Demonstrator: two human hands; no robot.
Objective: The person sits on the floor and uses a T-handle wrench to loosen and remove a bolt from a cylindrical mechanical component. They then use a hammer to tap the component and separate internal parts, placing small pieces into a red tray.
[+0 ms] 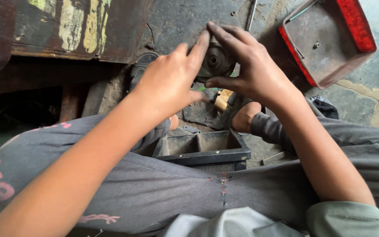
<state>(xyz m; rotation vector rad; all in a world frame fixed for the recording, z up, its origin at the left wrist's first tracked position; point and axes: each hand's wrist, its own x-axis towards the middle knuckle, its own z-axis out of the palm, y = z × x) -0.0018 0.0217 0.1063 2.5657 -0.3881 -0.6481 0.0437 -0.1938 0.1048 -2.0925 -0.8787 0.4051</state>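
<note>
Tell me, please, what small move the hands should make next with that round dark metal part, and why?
Probably tilt the round part slightly toward the camera without loosening the grip. The left hand and right hand both clasp it from opposite sides above the floor, and their fingers cover most of it; only the central hub shows. A small tilt would likely expose more of its face while both hands keep it steady.

Round part [216, 61] held between both hands, left hand [169, 81] on its left, right hand [251, 66] on its right and top; box [202, 151] on floor between knees, nearer than part; tray [330, 44] on floor far right; bench [66, 30] far left; rod [252, 13] beyond part
</note>
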